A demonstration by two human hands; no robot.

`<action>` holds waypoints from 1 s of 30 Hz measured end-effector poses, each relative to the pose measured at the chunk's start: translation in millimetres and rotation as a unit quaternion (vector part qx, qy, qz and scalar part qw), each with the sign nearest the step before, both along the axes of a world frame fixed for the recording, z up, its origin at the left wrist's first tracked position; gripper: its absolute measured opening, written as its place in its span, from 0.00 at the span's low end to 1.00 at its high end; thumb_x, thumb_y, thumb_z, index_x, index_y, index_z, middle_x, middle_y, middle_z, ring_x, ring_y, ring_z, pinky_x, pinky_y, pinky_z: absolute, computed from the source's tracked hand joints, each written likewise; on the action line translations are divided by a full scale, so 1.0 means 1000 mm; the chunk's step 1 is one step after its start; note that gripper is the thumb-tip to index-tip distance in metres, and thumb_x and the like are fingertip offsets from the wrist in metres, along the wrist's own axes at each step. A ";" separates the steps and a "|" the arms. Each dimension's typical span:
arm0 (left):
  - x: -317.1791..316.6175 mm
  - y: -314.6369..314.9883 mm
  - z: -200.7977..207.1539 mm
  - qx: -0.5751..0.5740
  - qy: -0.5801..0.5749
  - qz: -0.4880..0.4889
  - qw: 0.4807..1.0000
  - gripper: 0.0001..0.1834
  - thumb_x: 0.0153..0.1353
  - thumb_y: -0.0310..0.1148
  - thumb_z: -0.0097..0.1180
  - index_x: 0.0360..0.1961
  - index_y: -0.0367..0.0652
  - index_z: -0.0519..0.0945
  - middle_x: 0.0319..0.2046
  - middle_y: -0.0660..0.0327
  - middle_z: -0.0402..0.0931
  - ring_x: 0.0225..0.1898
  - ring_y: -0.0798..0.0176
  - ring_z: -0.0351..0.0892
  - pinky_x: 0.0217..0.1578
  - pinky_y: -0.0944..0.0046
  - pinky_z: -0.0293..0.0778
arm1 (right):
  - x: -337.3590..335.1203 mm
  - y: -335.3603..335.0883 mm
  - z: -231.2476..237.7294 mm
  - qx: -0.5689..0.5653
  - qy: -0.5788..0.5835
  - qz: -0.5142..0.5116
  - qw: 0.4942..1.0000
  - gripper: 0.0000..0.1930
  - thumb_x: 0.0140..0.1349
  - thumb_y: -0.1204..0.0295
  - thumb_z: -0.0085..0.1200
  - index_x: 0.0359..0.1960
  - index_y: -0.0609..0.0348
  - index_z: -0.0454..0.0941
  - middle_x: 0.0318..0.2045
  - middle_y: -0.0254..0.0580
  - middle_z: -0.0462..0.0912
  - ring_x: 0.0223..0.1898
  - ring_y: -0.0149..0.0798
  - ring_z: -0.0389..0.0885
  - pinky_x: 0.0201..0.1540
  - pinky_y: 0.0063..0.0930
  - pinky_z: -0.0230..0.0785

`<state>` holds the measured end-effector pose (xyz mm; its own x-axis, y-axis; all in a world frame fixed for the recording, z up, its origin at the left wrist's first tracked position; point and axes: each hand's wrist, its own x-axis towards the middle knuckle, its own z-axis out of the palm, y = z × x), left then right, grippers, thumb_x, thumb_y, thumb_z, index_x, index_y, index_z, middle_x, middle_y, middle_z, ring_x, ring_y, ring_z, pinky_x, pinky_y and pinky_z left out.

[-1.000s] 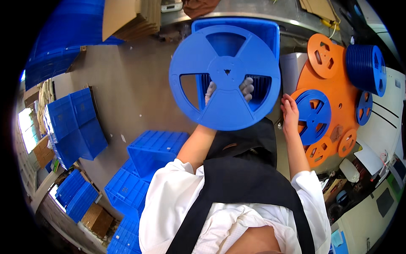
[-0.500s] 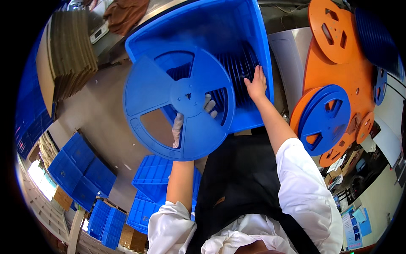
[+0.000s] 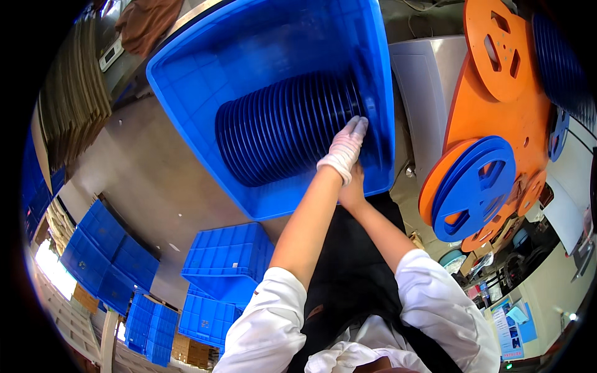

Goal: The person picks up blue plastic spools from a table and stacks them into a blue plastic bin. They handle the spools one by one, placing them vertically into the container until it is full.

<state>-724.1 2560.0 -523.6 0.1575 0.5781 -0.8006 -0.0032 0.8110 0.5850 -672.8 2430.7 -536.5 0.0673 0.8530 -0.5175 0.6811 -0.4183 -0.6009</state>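
Observation:
A long row of dark blue plastic reels stands on edge, packed face to face, inside a large blue plastic crate. My left hand, in a white glove, reaches in to the right end of the row. Its fingers are stretched out and lie against the end reels. My right hand, bare, is just below and partly behind the left one; its fingers are hidden. Between the row and the crate's right wall, a blue reel edge is smeared by motion.
To the right, an orange machine panel carries orange discs and a blue reel. Blue crates are stacked at lower left. Flattened cardboard stands at far left. A brown cloth lies near the top.
The blue reel held up in my left hand is now down in the crate with the others. My left hand has moved right to the row's end; my right hand has drawn lower, behind it.

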 end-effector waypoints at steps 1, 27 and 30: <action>-0.003 0.001 0.008 0.028 0.066 -0.013 0.997 0.33 0.66 0.55 0.50 0.63 0.42 0.72 0.58 0.46 0.74 0.60 0.52 0.72 0.61 0.62 0.64 | 0.005 -0.012 0.011 0.028 0.031 0.030 0.999 0.35 0.53 0.69 0.62 0.65 0.59 0.64 0.67 0.59 0.60 0.70 0.60 0.55 0.70 0.47 0.50; -0.228 -0.070 -0.072 0.234 0.640 -0.244 0.690 0.38 0.66 0.50 0.47 0.69 0.35 0.59 0.69 0.39 0.53 0.70 0.32 0.47 0.68 0.41 0.47 | 0.042 0.129 -0.068 0.199 -0.270 0.227 0.914 0.40 0.63 0.52 0.53 0.71 0.60 0.53 0.72 0.54 0.52 0.74 0.55 0.45 0.74 0.51 0.36; -0.225 -0.079 -0.071 0.234 0.637 -0.218 0.702 0.38 0.65 0.50 0.47 0.69 0.36 0.58 0.69 0.39 0.52 0.70 0.33 0.46 0.69 0.41 0.48 | 0.047 0.093 -0.054 0.193 -0.236 0.246 0.920 0.44 0.62 0.52 0.54 0.73 0.62 0.48 0.73 0.55 0.51 0.75 0.54 0.45 0.74 0.50 0.39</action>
